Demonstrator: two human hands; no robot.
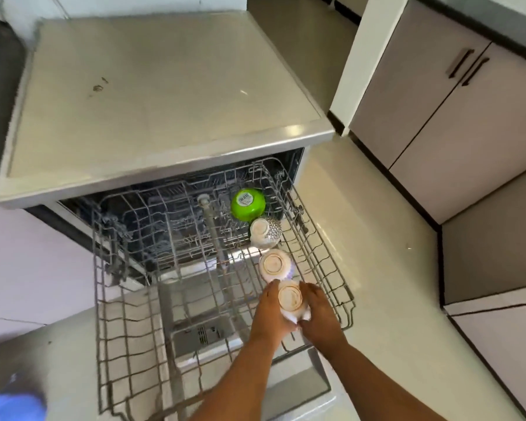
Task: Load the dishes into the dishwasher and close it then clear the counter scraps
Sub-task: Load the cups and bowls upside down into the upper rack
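Dishwasher (164,110) open, wire rack (128,299) pulled out. Along its right side, upside down: green bowl (248,204), patterned cup (265,232), two white cups (274,264) (290,297).

One label found: a round white sticker (245,198) on the upturned base of the green bowl (249,205), in the dishwasher rack (128,299) right of frame centre. It carries dark printed lines resembling a barcode, too small and blurred to read. No other text, brand, number or sign is legible.
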